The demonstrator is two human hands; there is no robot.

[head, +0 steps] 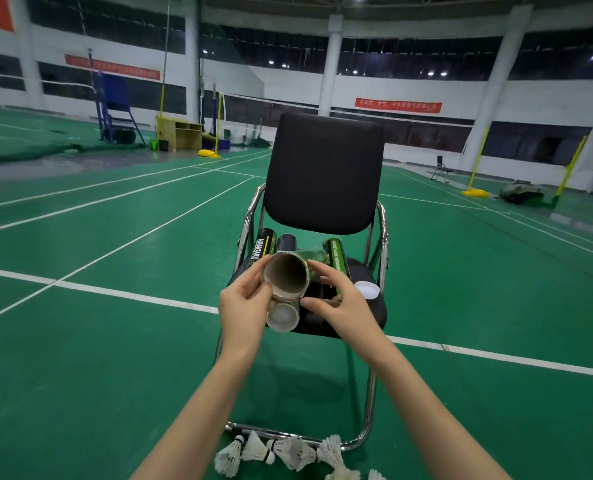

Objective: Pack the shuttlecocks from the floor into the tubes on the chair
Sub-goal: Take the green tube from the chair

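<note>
I see my left hand (245, 303) and right hand (336, 299) both gripping an open tube (285, 277) by its rim, its mouth toward me, over the chair (322, 174) seat. More tubes (335, 261) lie on the seat beside a white cap (367, 290). Shuttlecocks (288, 452) lie on the floor (97, 358) by the chair's base.

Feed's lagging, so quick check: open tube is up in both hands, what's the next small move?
Probably free the right hand and reach down for a shuttlecock: the left hand already grips the open tube, which looks empty, and the shuttlecocks lie by the chair base.
</note>
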